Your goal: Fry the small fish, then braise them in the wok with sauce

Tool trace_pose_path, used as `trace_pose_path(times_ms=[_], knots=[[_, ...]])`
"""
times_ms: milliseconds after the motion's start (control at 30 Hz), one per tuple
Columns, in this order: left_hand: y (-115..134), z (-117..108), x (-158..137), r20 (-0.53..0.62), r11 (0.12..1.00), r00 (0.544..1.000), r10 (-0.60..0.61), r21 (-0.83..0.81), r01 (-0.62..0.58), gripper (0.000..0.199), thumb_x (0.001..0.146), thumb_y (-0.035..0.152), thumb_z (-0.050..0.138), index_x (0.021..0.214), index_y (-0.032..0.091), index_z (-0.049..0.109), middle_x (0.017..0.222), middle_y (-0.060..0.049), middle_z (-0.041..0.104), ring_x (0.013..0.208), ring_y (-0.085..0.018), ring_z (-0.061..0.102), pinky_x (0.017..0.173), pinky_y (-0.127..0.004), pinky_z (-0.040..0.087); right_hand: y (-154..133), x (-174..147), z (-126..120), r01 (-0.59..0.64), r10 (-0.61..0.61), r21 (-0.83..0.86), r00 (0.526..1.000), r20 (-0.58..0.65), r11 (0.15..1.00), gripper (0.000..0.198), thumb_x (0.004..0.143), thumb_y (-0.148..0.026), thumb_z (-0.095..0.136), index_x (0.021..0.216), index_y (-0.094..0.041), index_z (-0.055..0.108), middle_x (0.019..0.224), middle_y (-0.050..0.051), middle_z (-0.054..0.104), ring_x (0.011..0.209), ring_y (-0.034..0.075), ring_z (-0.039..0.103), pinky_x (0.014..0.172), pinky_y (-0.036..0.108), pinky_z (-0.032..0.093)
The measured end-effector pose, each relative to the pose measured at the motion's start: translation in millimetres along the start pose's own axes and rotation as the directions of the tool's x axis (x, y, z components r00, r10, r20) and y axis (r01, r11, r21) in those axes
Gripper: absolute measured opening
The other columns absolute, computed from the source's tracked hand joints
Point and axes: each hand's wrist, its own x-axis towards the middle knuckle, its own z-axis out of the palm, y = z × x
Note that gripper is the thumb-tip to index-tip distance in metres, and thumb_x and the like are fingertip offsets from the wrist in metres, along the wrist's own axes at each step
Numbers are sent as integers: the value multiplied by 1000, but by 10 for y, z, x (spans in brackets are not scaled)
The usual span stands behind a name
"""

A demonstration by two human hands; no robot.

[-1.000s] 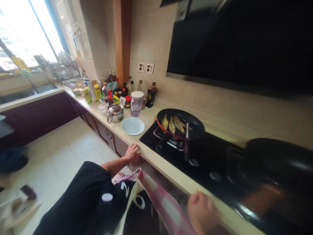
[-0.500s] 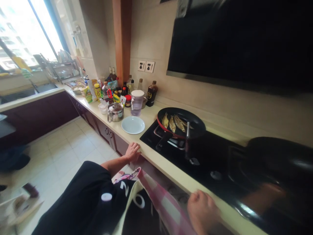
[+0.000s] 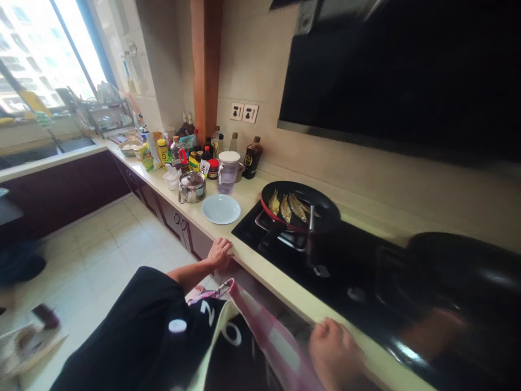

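My left hand rests on the front edge of the pale countertop, its fingers loosely bent over it and nothing held. Lower right, my right hand is curled into a fist against the same edge, slightly blurred, with no object showing in it. Beyond them a red-sided black frying pan sits on the left burner of the black gas stove. Several browned small fish lie in the pan. A utensil with a metal shaft leans at the pan's near rim; its lower end is hard to make out.
Left of the stove are a white plate, a steel pot, a lidded water jug and several sauce bottles. A black wok covers the right burner. The dark range hood hangs overhead.
The camera view has shifted very slightly. Both hands stay at the counter edge, and the pan and fish have not moved.
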Motion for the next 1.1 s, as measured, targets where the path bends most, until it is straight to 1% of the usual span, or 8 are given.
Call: trace_pose_path(times_ms=[67, 133, 267, 433, 633, 833, 967, 1100], knots=[[1, -2, -1, 0, 1000, 1000, -3, -2, 3, 26, 87, 37, 62, 105, 18, 63, 113, -14, 58, 106, -28, 48, 94, -49, 43, 24, -11, 23, 46, -47, -39, 998, -33, 998, 18, 85, -27, 54, 82, -15, 68, 81, 10, 66, 68, 20, 52, 62, 32, 28], [4, -7, 0, 4, 1000, 1000, -3, -7, 3, 25, 88, 37, 62, 105, 19, 63, 112, -14, 58, 106, -28, 48, 94, -49, 43, 36, -14, 33, 63, -66, -56, 997, -46, 996, 18, 85, -27, 55, 81, -15, 67, 80, 10, 66, 68, 20, 53, 62, 32, 28], [8, -11, -2, 14, 1000, 1000, -10, -7, 10, 24, 88, 37, 61, 104, 20, 63, 114, -14, 58, 105, -28, 49, 95, -49, 43, 30, -5, 24, 59, -60, -33, 998, -35, 998, 18, 85, -26, 54, 79, -16, 67, 81, 10, 66, 69, 21, 54, 62, 32, 28], [-3, 12, -13, 11, 1000, 1000, -2, -11, 2, 26, 87, 37, 61, 106, 19, 63, 113, -14, 58, 105, -28, 49, 95, -49, 42, -3, 19, -17, 63, -65, -42, 997, -52, 997, 19, 85, -27, 53, 78, -16, 67, 77, 10, 64, 66, 20, 52, 61, 32, 27], [-9, 22, -21, 30, 1000, 999, -16, -5, 16, 27, 87, 36, 62, 108, 19, 63, 114, -13, 57, 106, -28, 48, 96, -49, 42, -62, 52, -104, 0, 0, 6, 1000, 27, 1000, 20, 83, -29, 52, 79, -16, 67, 77, 10, 62, 64, 19, 49, 62, 32, 24], [-4, 18, -23, 27, 1000, 1000, -17, 1, 17, 27, 88, 37, 61, 106, 18, 63, 115, -14, 57, 105, -28, 48, 95, -49, 42, -60, 35, -87, 24, -24, -31, 1000, -4, 999, 19, 85, -27, 52, 78, -15, 66, 77, 10, 63, 65, 19, 49, 62, 31, 25], [-2, 16, -28, 14, 1000, 1000, -7, -3, 7, 27, 88, 37, 60, 106, 18, 63, 115, -14, 57, 104, -28, 48, 94, -48, 42, -38, 13, -67, 46, -47, -68, 999, -17, 997, 17, 85, -26, 53, 82, -16, 66, 79, 10, 64, 66, 19, 50, 61, 31, 25], [-16, 23, -27, 5, 1000, 1000, -1, -3, 1, 27, 88, 37, 61, 106, 17, 63, 114, -14, 58, 104, -27, 48, 94, -48, 42, -44, 18, -79, 49, -50, -49, 999, -12, 998, 18, 83, -27, 53, 82, -16, 67, 77, 10, 61, 66, 20, 50, 62, 32, 27]])
